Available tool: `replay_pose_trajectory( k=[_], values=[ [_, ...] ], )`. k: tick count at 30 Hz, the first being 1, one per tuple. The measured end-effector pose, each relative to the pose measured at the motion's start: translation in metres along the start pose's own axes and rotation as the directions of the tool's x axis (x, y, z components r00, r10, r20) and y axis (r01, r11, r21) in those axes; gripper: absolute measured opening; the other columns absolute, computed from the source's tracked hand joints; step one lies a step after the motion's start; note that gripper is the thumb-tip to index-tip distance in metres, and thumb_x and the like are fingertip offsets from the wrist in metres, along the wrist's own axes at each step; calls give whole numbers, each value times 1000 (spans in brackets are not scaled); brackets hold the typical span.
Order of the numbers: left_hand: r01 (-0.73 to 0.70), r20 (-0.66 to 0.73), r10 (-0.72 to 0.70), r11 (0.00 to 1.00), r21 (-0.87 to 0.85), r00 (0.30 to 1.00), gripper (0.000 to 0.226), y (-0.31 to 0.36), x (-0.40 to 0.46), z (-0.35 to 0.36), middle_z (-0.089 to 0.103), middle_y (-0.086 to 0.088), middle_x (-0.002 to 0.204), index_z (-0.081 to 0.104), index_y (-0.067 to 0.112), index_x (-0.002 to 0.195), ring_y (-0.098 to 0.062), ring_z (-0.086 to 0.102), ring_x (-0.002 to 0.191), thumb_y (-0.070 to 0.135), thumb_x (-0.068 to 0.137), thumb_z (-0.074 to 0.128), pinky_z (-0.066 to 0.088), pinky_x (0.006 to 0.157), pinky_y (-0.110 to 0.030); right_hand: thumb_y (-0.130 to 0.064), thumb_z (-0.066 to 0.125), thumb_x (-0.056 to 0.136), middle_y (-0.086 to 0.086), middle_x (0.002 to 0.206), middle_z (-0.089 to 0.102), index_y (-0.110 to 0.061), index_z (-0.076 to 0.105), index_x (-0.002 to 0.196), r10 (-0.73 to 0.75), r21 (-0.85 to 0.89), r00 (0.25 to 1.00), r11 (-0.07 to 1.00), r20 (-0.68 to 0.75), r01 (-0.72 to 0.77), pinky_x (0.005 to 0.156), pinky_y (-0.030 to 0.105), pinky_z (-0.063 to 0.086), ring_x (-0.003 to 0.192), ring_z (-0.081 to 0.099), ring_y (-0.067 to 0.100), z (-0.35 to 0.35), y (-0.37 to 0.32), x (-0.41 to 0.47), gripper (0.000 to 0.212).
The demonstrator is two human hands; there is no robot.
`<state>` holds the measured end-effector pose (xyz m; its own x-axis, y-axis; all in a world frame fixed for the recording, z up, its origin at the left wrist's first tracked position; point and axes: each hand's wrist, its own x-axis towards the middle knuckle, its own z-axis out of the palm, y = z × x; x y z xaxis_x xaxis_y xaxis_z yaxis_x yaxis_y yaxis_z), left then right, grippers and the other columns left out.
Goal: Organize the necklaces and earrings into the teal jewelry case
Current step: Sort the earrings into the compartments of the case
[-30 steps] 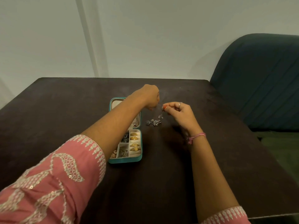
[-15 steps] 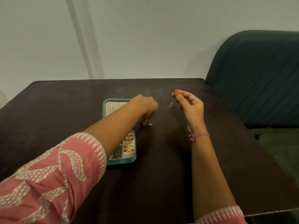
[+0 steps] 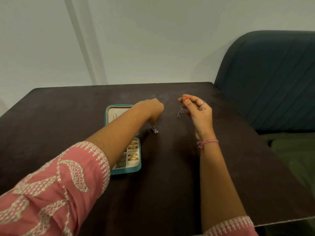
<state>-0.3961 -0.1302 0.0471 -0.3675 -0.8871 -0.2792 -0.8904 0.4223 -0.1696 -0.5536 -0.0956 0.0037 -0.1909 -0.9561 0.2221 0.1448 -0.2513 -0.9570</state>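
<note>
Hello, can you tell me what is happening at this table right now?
A person is sorting jewellery into an open teal jewelry case on a dark table. The right hand pinches a silver dangling earring and holds it in the air. The left hand reaches down with curled fingers to a second silver earring that lies on the table beside the case; whether it grips it is not clear. Gold pieces already sit in the case's compartments.

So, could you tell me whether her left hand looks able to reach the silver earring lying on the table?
Probably yes: the left hand is right above the silver earring, fingertips at it, nothing between.
</note>
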Motion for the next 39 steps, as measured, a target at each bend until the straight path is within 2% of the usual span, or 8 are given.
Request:
replay_pose_trajectory(
  k=[6, 10, 12, 14, 22, 26, 30, 39],
  values=[
    [-117, -185, 77, 969, -216, 980, 14, -9, -14, -17, 71, -2, 96, 72, 9, 94, -14, 63, 87, 7, 81, 67, 50, 80, -27, -11, 60, 91, 2, 96, 72, -4, 65, 109, -5, 37, 1000, 999, -11, 5, 69, 10, 49, 80, 66, -4, 0, 0, -3, 20],
    [-166, -271, 62, 909, -383, 961, 20, -14, -30, -24, 69, 0, 98, 71, 13, 101, -10, 63, 88, 5, 82, 68, 46, 76, -16, -12, 62, 90, 2, 96, 72, -7, 67, 109, -10, 29, 1000, 1000, -10, 10, 69, 10, 48, 81, 65, -4, 2, 1, -7, 20],
    [-199, -315, 51, 867, -457, 948, 24, -16, -40, -26, 68, 2, 95, 70, 13, 104, -3, 60, 80, 4, 82, 68, 41, 66, -2, -11, 61, 91, 2, 96, 73, -7, 67, 110, -2, 44, 1000, 999, -9, 2, 67, 9, 47, 80, 65, -4, 4, 0, -10, 20],
    [-225, -345, 26, 803, -551, 938, 27, -19, -49, -26, 66, 4, 94, 69, 12, 106, 4, 58, 74, 2, 81, 69, 41, 63, 2, -11, 61, 92, -1, 94, 74, -7, 67, 110, 11, 61, 1000, 998, -4, -11, 65, 9, 47, 80, 65, -4, 7, -1, -14, 20],
    [-305, -421, -82, 568, -764, 903, 29, -26, -78, -23, 70, 7, 100, 68, 16, 110, 0, 66, 89, 3, 84, 68, 52, 79, -10, -17, 63, 90, -2, 96, 75, -18, 70, 102, 52, 89, 998, 995, 31, -54, 83, 25, 46, 93, 65, 8, 10, -16, -29, 14],
    [-332, -449, -117, 517, -789, 886, 29, -28, -90, -22, 71, 8, 103, 68, 18, 112, 0, 65, 96, 4, 86, 66, 49, 81, -9, -10, 63, 89, 3, 97, 75, -10, 69, 106, 14, 95, 997, 995, 79, -22, 79, 17, 51, 95, 68, 8, 9, -30, -36, 18],
    [-348, -462, -141, 480, -805, 876, 27, -29, -102, -22, 72, 4, 105, 69, 18, 110, -4, 65, 100, 4, 87, 65, 50, 90, -19, -11, 62, 90, 5, 99, 74, -7, 68, 109, -35, 17, 995, 999, 97, 33, 75, 12, 49, 97, 69, 8, 6, -39, -41, 20],
    [-392, -499, -146, 449, -803, 854, 25, -31, -130, -16, 72, 10, 101, 68, 23, 108, 1, 67, 91, 10, 86, 68, 51, 82, -11, -9, 61, 91, 7, 98, 73, -2, 67, 109, -71, -48, 984, 996, 165, 80, 71, 10, 48, 90, 69, 6, 20, -49, -61, 21]
  ],
)
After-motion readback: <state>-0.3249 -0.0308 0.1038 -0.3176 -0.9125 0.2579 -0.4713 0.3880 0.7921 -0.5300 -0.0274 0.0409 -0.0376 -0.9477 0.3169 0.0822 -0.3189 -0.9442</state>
